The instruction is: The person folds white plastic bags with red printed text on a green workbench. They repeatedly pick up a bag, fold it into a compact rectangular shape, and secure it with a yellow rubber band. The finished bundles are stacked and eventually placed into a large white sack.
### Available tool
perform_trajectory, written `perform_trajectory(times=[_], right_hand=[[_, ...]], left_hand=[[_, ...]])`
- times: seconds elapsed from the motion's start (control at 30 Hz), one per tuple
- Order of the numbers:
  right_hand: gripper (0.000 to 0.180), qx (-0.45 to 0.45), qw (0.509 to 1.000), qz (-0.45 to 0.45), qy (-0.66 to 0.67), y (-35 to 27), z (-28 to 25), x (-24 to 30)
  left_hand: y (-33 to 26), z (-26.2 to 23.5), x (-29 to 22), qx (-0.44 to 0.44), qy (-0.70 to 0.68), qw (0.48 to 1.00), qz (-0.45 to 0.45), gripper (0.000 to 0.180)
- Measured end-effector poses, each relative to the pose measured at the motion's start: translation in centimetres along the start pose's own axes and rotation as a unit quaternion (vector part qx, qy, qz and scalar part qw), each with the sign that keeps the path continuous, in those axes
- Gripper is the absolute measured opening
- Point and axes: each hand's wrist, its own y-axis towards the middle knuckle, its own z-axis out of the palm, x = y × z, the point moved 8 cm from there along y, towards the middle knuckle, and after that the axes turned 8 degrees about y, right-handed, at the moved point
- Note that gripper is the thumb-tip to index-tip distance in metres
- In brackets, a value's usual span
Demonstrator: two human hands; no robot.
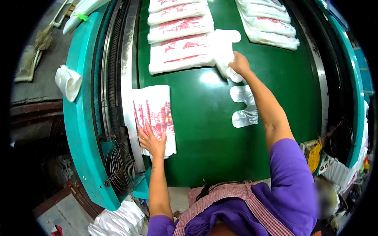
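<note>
- Flat and spread, the fingers of the left hand [151, 141] press down on a stack of white bags with red print [154, 116]; nothing is gripped, the palm just rests on the lower end of the stack.
- That stack lies at the left edge of the green belt [204, 129], partly over the shiny metal rail [128, 70] beside it.
- Curled fingers of the right hand [239, 65] pinch the handle end of a white bag [225, 51] (the handle loops stick out to the right of the pile).
- This bag belongs to the nearest of several printed bag bundles [179, 53] lined up across the far part of the belt; another row of bundles [269, 23] sits further right.
- Two clear plastic scraps [243, 106] lie on the belt just left of the right forearm.
- Outward on the left, a teal machine frame [78, 118] carries a wire fan guard [120, 167], and a white rag [67, 82] hangs on its edge.
</note>
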Motion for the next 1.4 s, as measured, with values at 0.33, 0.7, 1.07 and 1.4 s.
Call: perform_trajectory(times=[0.33, 0.7, 1.07, 1.4], right_hand=[[0.069, 0.051, 0.975, 0.205, -0.075, -20.8, -4.6, -2.5], [0.019, 0.089, 0.975, 0.09, 0.184, -35.8, -4.8, -4.7], [0.036, -0.368, 0.548, 0.281, 0.697, -77.8, -38.2, -41.3], [0.05, -0.066, 0.834, 0.538, -0.104, -65.6, -36.7, -55.6]], left_hand=[[1.6, 1.3, -0.1, -0.006, 0.012, 1.0, 0.008, 0.099], [2.2, 1.9, 0.7, -0.013, 0.051, 0.999, -0.01, 0.099], [-2.7, 1.3, -2.6, 0.031, 0.177, 0.984, 0.017, 0.088], [-14.3, -2.8, -16.9, 0.125, 0.147, 0.955, 0.224, 0.084]])
